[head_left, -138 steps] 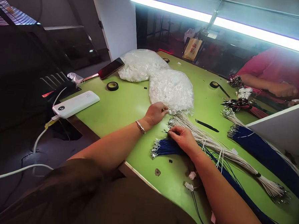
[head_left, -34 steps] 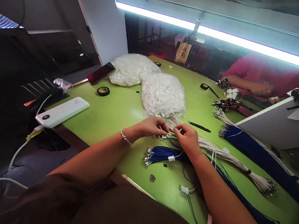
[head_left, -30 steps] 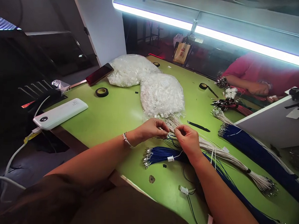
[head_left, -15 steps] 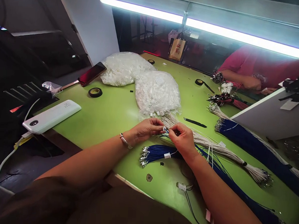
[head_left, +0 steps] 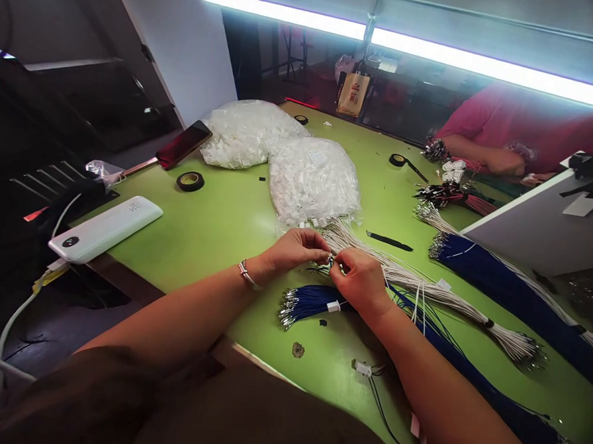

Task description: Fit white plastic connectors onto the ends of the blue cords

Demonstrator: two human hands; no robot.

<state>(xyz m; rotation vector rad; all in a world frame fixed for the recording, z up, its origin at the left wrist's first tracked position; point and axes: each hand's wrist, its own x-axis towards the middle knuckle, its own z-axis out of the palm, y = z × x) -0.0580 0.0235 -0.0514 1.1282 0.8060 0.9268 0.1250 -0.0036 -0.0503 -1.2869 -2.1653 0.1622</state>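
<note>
My left hand (head_left: 299, 250), with a bracelet at its wrist, pinches a small white connector housing (head_left: 330, 257) between thumb and fingertips. Right up against it, the fingertips of my right hand (head_left: 361, 278) are closed on a thin dark wire, mostly hidden by the fingers. Under my right forearm runs a bundle of blue wires (head_left: 309, 302) with bare metal terminals at its near left end. A bundle of white wires (head_left: 422, 287) stretches behind my right hand. On the blue bundle sits another white connector (head_left: 333, 307).
Two clear bags of white connectors (head_left: 313, 183) lie behind my hands. Around them are a black tape roll (head_left: 190, 181), a phone (head_left: 184, 144), a black cutter (head_left: 389, 241) and a white power bank (head_left: 106, 229). Another blue bundle (head_left: 502, 286) lies right; a person in pink (head_left: 520, 131) sits beyond.
My right fingertips have closed in on the connector, covering more of it and of the wire. The left hand keeps its pinch; the view has shifted slightly.
</note>
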